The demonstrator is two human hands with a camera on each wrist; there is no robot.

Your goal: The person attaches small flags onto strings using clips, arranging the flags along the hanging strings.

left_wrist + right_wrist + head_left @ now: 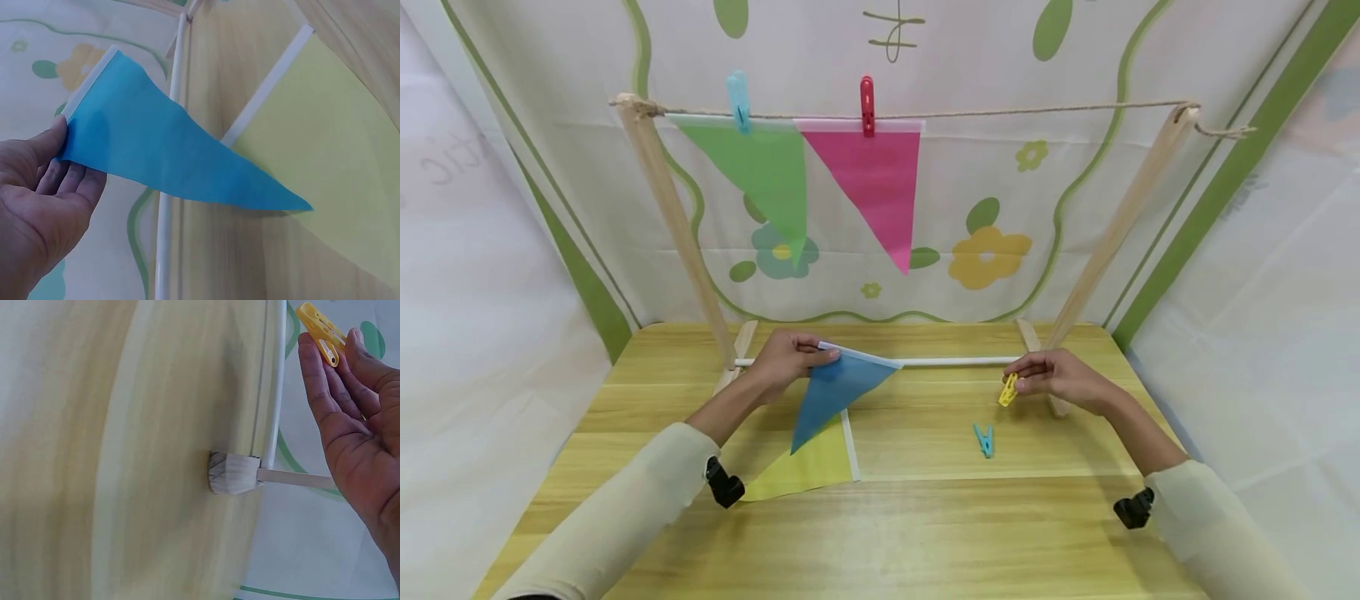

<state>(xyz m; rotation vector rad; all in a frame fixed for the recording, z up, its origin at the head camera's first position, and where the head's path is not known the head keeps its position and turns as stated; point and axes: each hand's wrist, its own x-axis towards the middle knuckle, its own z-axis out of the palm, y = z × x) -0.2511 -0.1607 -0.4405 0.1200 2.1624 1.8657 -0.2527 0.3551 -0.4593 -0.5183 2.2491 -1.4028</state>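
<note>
My left hand (786, 362) pinches a blue triangular pennant (842, 385) by one end of its white top strip, and the pennant's tip hangs down. Beneath it a yellow pennant (808, 468) lies on the table, partly covered by the blue one in the head view. Between thumb and fingers my right hand (1060, 379) holds a yellow clothespin (1008, 390), seen closer in the right wrist view (320, 331). Just below that hand, a blue clothespin (984, 442) lies on the wood.
A twine line (1037, 111) runs between two wooden posts (1123, 221). On it hang a green pennant (767, 167) under a light blue clothespin (738, 100) and a pink pennant (880, 175) under a red clothespin (867, 104). A white rod (955, 362) joins the posts low down.
</note>
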